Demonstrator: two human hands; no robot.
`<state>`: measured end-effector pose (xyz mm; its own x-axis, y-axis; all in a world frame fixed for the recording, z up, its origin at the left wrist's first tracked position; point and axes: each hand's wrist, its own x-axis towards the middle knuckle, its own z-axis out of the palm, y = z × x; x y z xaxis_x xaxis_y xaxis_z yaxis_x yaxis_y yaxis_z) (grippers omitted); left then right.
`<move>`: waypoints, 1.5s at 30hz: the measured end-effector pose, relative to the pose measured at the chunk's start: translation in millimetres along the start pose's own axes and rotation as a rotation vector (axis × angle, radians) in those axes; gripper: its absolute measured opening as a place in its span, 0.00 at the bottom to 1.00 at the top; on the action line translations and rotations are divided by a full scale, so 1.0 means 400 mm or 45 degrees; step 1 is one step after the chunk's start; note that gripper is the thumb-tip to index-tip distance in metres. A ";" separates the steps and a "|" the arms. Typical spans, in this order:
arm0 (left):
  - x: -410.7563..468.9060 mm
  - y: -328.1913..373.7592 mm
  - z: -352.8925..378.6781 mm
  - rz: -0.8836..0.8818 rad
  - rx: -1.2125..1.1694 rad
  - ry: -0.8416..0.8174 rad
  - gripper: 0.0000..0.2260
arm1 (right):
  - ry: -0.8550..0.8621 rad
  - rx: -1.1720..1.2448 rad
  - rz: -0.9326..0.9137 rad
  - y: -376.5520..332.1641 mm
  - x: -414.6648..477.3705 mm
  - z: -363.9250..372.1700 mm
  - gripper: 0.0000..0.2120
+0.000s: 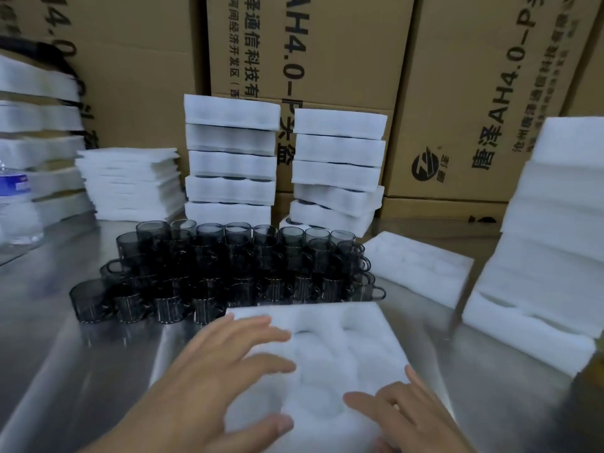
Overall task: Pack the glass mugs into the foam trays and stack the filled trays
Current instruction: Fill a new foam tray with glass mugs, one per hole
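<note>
Spreading both hands flat and open over the near white foam tray (343,341), left hand (228,364) at its left edge, right hand (402,416) near its right corner, we grip nothing. Just beyond, smoky dark glass mugs (228,266) stand in packed rows, too many to count. A second tray (421,263) lies to their right, with bare table (65,354) showing around it. Behind, filled trays form a left stack (230,158) of five and a right stack (338,165) of about six.

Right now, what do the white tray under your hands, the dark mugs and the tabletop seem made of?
Tray: likely soft white foam, matte, fuzzy-edged hollows. Mugs: smoky tinted glass, glossy, see-through at the rims. Tabletop: probably stainless steel, brushed, mirroring the mugs.
</note>
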<state>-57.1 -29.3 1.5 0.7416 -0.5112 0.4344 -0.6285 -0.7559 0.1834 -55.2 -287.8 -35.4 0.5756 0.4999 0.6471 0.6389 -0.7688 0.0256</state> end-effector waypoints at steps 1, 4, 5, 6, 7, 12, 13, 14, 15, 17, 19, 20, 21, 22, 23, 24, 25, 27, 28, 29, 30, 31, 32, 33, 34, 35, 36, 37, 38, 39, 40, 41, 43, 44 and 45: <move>0.021 -0.010 -0.004 -0.007 -0.055 -0.025 0.20 | 0.011 0.004 0.003 -0.008 0.007 0.003 0.17; 0.092 -0.054 0.006 0.067 -0.097 -0.213 0.25 | -0.066 -0.006 -0.036 -0.025 0.022 0.019 0.16; 0.119 -0.071 0.020 0.102 -0.064 -0.268 0.24 | -0.094 -0.035 -0.033 -0.026 0.027 0.022 0.18; 0.144 -0.086 0.035 0.106 -0.045 -0.327 0.24 | -0.104 -0.038 -0.035 -0.018 0.029 0.028 0.20; 0.165 -0.099 0.051 0.081 -0.039 -0.390 0.24 | -0.144 -0.023 -0.019 -0.017 0.032 0.029 0.21; 0.212 -0.155 0.123 -0.040 -0.116 -0.563 0.28 | -0.255 0.117 0.132 -0.015 0.039 0.039 0.13; 0.213 -0.162 0.132 -0.036 -0.129 -0.563 0.29 | -0.262 0.297 0.287 -0.018 0.056 0.025 0.17; 0.215 -0.169 0.138 -0.023 -0.131 -0.560 0.29 | -0.267 0.441 0.347 -0.013 0.066 0.023 0.21; 0.217 -0.174 0.142 -0.011 -0.138 -0.559 0.29 | -0.281 0.474 0.313 -0.001 0.082 0.022 0.22; 0.229 -0.183 0.141 0.001 -0.181 -0.554 0.29 | -0.284 0.422 0.269 0.024 0.135 0.022 0.18; 0.249 -0.186 0.139 -0.011 -0.251 -0.542 0.30 | -0.210 0.400 0.288 0.065 0.204 0.049 0.10; 0.258 -0.186 0.139 -0.022 -0.289 -0.536 0.30 | -0.209 0.386 0.320 0.084 0.241 0.070 0.10; 0.265 -0.186 0.141 -0.031 -0.322 -0.528 0.30 | -0.244 0.386 0.380 0.103 0.272 0.096 0.10; 0.269 -0.187 0.144 -0.039 -0.348 -0.519 0.30 | -0.296 0.397 0.445 0.120 0.301 0.123 0.09; 0.271 -0.188 0.149 -0.050 -0.369 -0.511 0.31 | -0.343 0.420 0.506 0.130 0.324 0.145 0.07; 0.269 -0.190 0.154 -0.068 -0.387 -0.500 0.31 | -0.374 0.443 0.569 0.140 0.339 0.166 0.06; 0.266 -0.192 0.157 -0.093 -0.398 -0.476 0.32 | -0.399 0.458 0.605 0.148 0.348 0.186 0.07; 0.261 -0.194 0.160 -0.131 -0.401 -0.405 0.32 | -0.416 0.421 0.623 0.158 0.345 0.219 0.13; 0.260 -0.193 0.161 -0.143 -0.408 -0.374 0.32 | -0.402 0.399 0.622 0.159 0.340 0.229 0.15; 0.259 -0.191 0.161 -0.161 -0.418 -0.347 0.31 | -0.376 0.398 0.608 0.161 0.334 0.236 0.15; 0.259 -0.190 0.161 -0.185 -0.426 -0.325 0.30 | -0.349 0.415 0.589 0.163 0.330 0.239 0.15; 0.260 -0.189 0.161 -0.208 -0.433 -0.310 0.28 | -0.332 0.432 0.565 0.164 0.327 0.239 0.15; 0.260 -0.190 0.162 -0.228 -0.446 -0.302 0.25 | -0.333 0.440 0.546 0.163 0.325 0.237 0.13; 0.259 -0.191 0.163 -0.246 -0.460 -0.298 0.22 | -0.342 0.443 0.525 0.163 0.326 0.237 0.12; 0.259 -0.193 0.163 -0.259 -0.466 -0.293 0.20 | -0.350 0.441 0.508 0.163 0.326 0.237 0.10; 0.258 -0.194 0.162 -0.266 -0.458 -0.288 0.19 | -0.357 0.429 0.496 0.163 0.326 0.238 0.10; 0.257 -0.195 0.162 -0.266 -0.437 -0.281 0.18 | -0.362 0.414 0.491 0.162 0.325 0.239 0.09; 0.256 -0.196 0.163 -0.264 -0.414 -0.270 0.18 | -0.361 0.403 0.486 0.165 0.324 0.242 0.09; 0.255 -0.196 0.164 -0.263 -0.397 -0.257 0.18 | -0.355 0.404 0.479 0.167 0.323 0.243 0.08; 0.254 -0.196 0.164 -0.263 -0.387 -0.246 0.17 | -0.350 0.411 0.467 0.169 0.323 0.243 0.08; 0.253 -0.195 0.164 -0.262 -0.385 -0.234 0.17 | -0.351 0.421 0.455 0.168 0.323 0.242 0.08; 0.253 -0.194 0.163 -0.260 -0.388 -0.223 0.16 | -0.356 0.430 0.445 0.168 0.322 0.241 0.08; 0.253 -0.189 0.161 -0.262 -0.380 -0.206 0.15 | -0.369 0.431 0.432 0.166 0.322 0.238 0.07; 0.253 -0.187 0.160 -0.269 -0.364 -0.203 0.15 | -0.368 0.425 0.433 0.164 0.322 0.237 0.07; 0.252 -0.185 0.158 -0.276 -0.343 -0.203 0.15 | -0.358 0.425 0.434 0.163 0.321 0.236 0.07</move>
<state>79.0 -51.0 -24.0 0.8781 -0.4242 0.2212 -0.4761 -0.7298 0.4907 108.5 -236.0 -22.6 0.8630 0.3674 0.3469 0.4935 -0.7603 -0.4223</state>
